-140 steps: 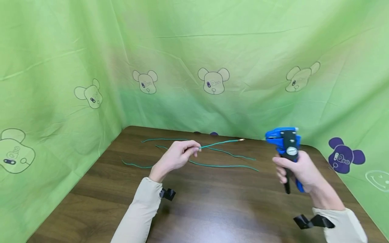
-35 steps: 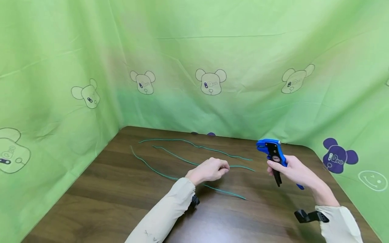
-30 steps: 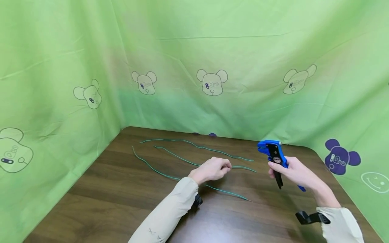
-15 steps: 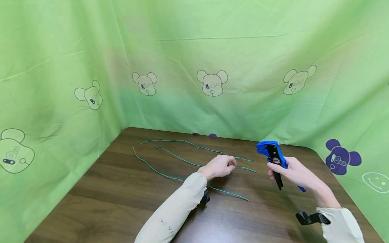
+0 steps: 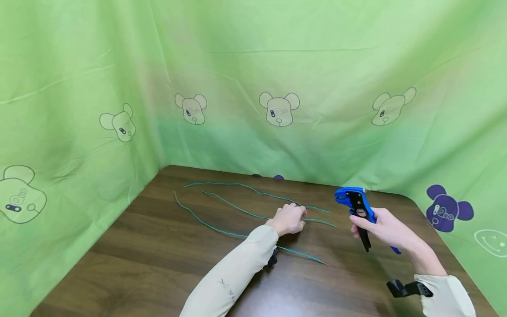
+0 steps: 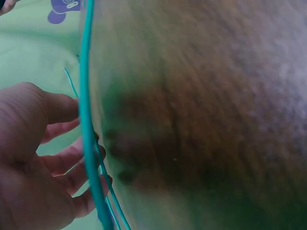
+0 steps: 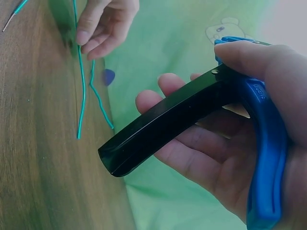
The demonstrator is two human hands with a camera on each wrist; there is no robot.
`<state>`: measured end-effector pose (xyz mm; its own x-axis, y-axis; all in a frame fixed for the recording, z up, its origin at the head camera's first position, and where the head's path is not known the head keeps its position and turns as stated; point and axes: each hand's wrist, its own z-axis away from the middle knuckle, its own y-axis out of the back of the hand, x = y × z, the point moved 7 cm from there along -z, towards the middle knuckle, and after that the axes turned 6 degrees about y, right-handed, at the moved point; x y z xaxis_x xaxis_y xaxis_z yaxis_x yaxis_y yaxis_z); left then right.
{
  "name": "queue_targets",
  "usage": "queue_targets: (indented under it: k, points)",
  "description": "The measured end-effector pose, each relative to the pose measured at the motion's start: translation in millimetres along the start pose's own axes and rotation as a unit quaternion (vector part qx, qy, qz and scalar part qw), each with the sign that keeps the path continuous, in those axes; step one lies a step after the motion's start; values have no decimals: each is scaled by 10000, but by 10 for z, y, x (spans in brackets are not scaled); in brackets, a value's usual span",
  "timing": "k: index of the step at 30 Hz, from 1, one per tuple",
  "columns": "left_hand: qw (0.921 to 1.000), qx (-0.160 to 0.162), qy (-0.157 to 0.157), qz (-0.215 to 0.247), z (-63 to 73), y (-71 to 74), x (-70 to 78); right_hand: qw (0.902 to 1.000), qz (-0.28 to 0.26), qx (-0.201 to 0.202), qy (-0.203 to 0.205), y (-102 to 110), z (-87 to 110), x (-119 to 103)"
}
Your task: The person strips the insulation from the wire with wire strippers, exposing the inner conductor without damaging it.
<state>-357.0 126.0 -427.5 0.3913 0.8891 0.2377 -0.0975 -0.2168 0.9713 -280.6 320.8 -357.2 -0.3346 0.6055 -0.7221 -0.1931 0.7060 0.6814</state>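
Observation:
Three green wires lie roughly side by side on the table: a far wire (image 5: 253,189), a middle wire (image 5: 237,207) and a near wire (image 5: 194,215). My left hand (image 5: 288,219) is low over the middle wire and hides part of it. In the left wrist view the left hand (image 6: 29,158) has its thumb and fingers spread apart, fingertips right at a wire. The right wrist view shows a bare metal tip (image 7: 8,21) on one wire end. My right hand (image 5: 390,229) holds a blue and black wire stripper (image 5: 358,204) upright, thumb pressed on its body.
The brown wooden table (image 5: 130,255) ends at a green cloth backdrop (image 5: 237,141) behind and at both sides. A black wrist mount (image 5: 409,288) sits on the right sleeve; my left forearm (image 5: 237,268) crosses over the near wire.
Earlier my left hand held a wire with a bare copper end in the air; that wire now lies nearest me. Since then the hand has moved right to the middle wire. The stripper has lowered slightly.

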Motion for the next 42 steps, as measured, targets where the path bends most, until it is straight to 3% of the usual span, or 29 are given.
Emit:
queue_targets:
  k: [14,26,39,42]
  points:
    - [9989,-217,367,-177,-45,-71,-24,10000,20,-79,-7,12,13,15]
    - [9993,-44,277,-266,-78,-78,-5,9999,111,-93,31,24,18,6]
    - [9970,43,-26,777,-38,3,-34,9993,-212,-216,-227,7,10,49]
    - [9945,217,-144,1018,-18,36,-48,9994,-142,-217,-220,8,10,46]
